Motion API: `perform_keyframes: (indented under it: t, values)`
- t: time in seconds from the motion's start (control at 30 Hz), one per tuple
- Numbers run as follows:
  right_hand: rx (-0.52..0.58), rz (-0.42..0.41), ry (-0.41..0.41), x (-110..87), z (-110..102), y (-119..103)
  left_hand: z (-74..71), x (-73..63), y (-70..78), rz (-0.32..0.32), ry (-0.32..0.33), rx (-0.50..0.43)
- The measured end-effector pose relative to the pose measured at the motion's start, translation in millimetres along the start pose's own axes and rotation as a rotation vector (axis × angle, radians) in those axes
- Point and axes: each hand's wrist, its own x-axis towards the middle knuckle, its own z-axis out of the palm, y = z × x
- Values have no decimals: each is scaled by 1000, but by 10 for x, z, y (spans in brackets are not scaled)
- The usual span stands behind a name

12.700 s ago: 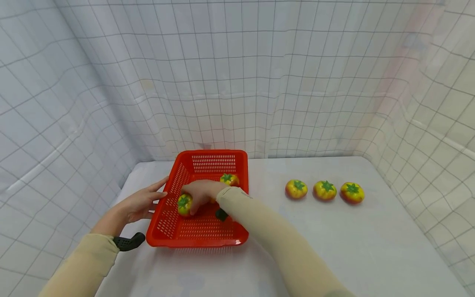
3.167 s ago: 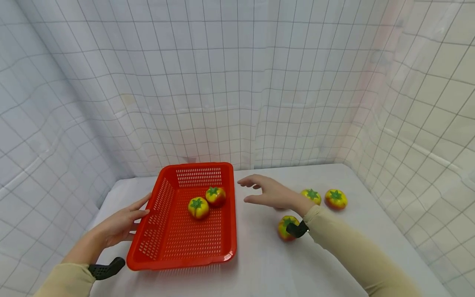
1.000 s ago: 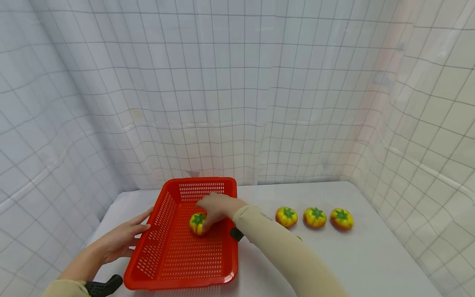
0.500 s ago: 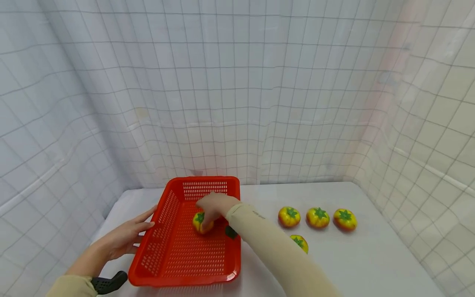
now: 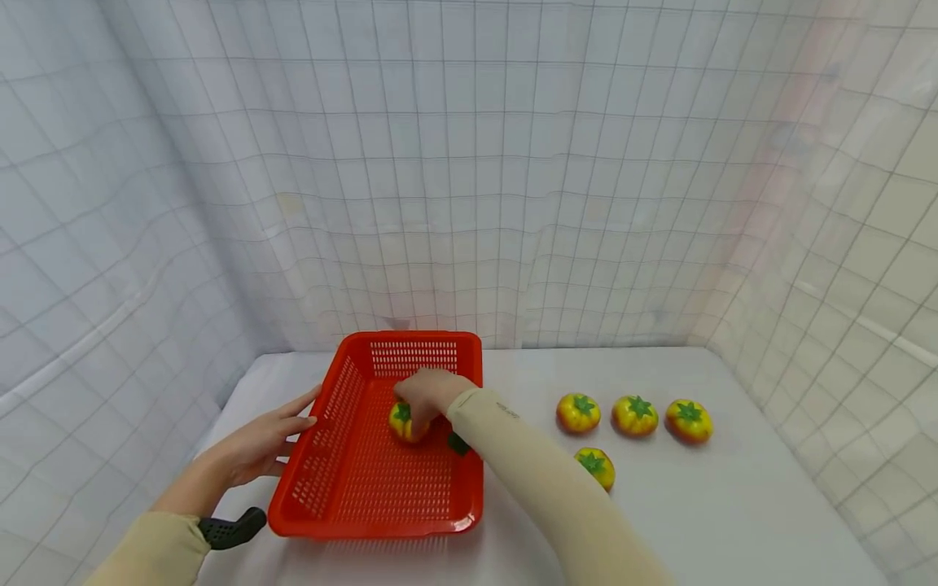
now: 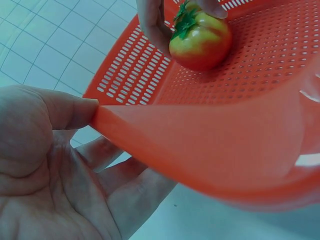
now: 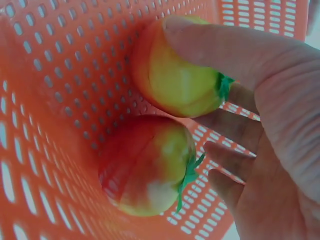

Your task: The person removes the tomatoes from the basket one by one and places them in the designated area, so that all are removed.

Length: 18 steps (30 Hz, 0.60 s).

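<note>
Red plastic for the basket [image 5: 366, 529], set on the left half of the white surface [image 5: 696, 505], far rim close to the back edge. I read a strip of surface between its left wall and the surface's left edge; the left hand [image 5: 256, 443] is over that strip, thumb on the basket's rim and fingers behind the wall, pinching it.

Right hand [image 5: 428, 391] is down inside, past the right rim, gripping one tomato-shaped fruit [image 7: 180, 85], thumb across its skin and fingers round the other side. Second fruit [image 7: 150, 170] sits right beside it on the basket floor; from the head it is hidden under the hand. Near half of the basket shows bare mesh, so I count room there.

Wide band of surface between the right rim and a row of three fruits [image 5: 634, 417] toward the right back corner, gaps between each. Fourth fruit [image 5: 595, 468] lies nearer the front edge, just beside the right sleeve [image 5: 528, 456]. Open surface runs from these to the right edge.

Textures: basket walls slotted, floor finely perforated, rim smooth and rounded at the corners. Fruits glossy, squat, lobed, yellow running into red, each with a green star-shaped calyx. Sleeves beige cloth. White sheeting [image 5: 440, 203], grid-lined and rippled, hangs behind the back edge.
</note>
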Motion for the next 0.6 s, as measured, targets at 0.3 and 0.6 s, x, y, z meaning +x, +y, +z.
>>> perform_keyframes:
  t: [0.3,0.6]
  values:
    - [-1,-85,-89,51,-2,-141,-11,-11,61,-13,26,15]
    - [90,-115,-236,100,64,-169,28,8,50,-25,31,21]
